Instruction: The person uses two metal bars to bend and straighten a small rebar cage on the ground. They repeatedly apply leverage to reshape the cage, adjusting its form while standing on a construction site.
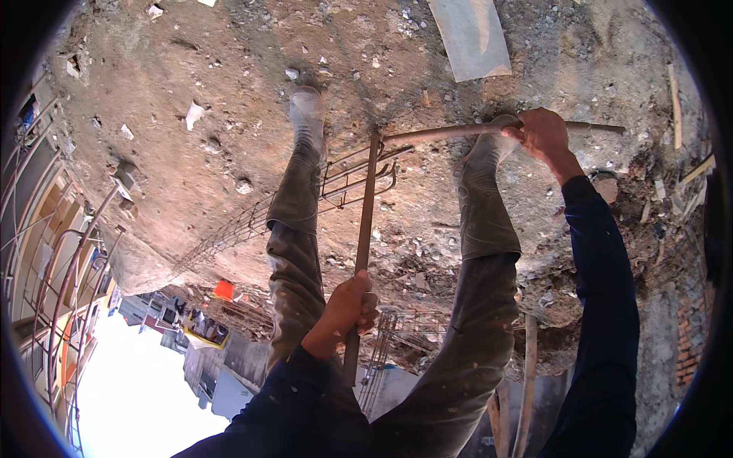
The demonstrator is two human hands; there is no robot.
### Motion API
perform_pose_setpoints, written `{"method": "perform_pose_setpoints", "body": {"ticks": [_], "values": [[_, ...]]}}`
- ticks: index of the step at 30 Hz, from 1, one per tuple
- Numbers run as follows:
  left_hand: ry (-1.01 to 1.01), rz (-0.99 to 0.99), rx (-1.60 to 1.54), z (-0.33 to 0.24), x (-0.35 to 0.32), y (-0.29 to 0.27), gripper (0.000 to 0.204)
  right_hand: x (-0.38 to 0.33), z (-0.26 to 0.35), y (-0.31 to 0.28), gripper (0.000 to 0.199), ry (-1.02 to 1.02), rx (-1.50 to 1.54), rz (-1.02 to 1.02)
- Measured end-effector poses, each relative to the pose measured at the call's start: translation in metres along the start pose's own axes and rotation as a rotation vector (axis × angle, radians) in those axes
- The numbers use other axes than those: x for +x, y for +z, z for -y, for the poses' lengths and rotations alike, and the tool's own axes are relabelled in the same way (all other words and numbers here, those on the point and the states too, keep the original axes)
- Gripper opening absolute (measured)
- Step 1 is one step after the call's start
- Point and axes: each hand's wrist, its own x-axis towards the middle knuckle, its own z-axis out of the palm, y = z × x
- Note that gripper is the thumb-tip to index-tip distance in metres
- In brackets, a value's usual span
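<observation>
Ground (229, 72) stony, outdoors; left fingers (369, 304) clamped on pole (367, 214), right fingers (515, 133) on curved bar (443, 133).

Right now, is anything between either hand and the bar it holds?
Nothing visible: the left hand closes around the long bar, and the right hand grips the crosswise bar directly. The right foot is near that hand, not between.

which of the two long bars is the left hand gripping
The lengthwise bar between the legs is in the left hand; the crosswise bar is in the right hand.
</observation>
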Motion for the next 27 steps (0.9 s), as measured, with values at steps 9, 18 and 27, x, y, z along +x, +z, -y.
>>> {"method": "perform_pose_setpoints", "body": {"ticks": [9, 18, 27], "values": [[-0.049, 0.005, -0.02, -0.022, -0.008, -0.004, 0.036, 0.03, -0.008, -0.008, 0.057, -0.062, 0.014, 0.002], [-0.001, 0.0, 0.021, 0.011, 0.013, -0.013, 0.037, 0.053, -0.001, -0.017, 0.054, -0.007, -0.067, 0.102], [0.036, -0.002, 0.069, 0.024, 0.022, -0.016, 0.037, 0.067, 0.0, -0.019, 0.054, -0.12, -0.204, 0.069]]}}
